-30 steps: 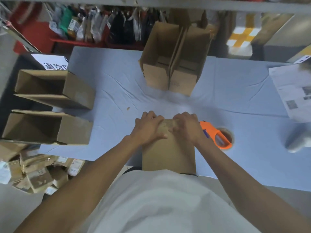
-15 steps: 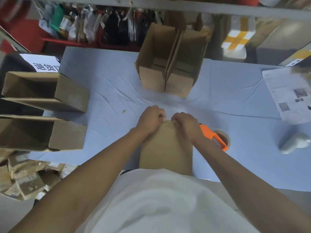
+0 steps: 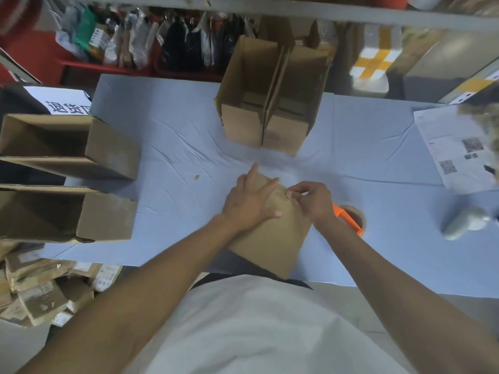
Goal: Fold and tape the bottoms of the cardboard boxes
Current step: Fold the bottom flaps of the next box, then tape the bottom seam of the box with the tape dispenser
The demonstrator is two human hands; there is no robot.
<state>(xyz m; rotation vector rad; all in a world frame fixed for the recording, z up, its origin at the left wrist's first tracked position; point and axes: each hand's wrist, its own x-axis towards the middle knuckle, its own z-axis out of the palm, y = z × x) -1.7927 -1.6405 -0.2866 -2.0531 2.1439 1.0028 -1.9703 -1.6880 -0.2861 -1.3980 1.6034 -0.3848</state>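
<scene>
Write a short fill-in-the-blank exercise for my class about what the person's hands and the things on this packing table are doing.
1. The left hand lies flat on the ____ box at the table's near edge.
2. The tape dispenser beside the right hand is ____ in colour.
3. Two open boxes stand at the far side of the ____ tablecloth.

Missing words: cardboard; orange; blue

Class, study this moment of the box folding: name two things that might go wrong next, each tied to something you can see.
1. The left hand presses flat on the box while the right hand works at its far edge; if the pressing eases, the cardboard may spring open.
2. The box overhangs the table's near edge against the person's body, so it might tip or slide off.
</scene>
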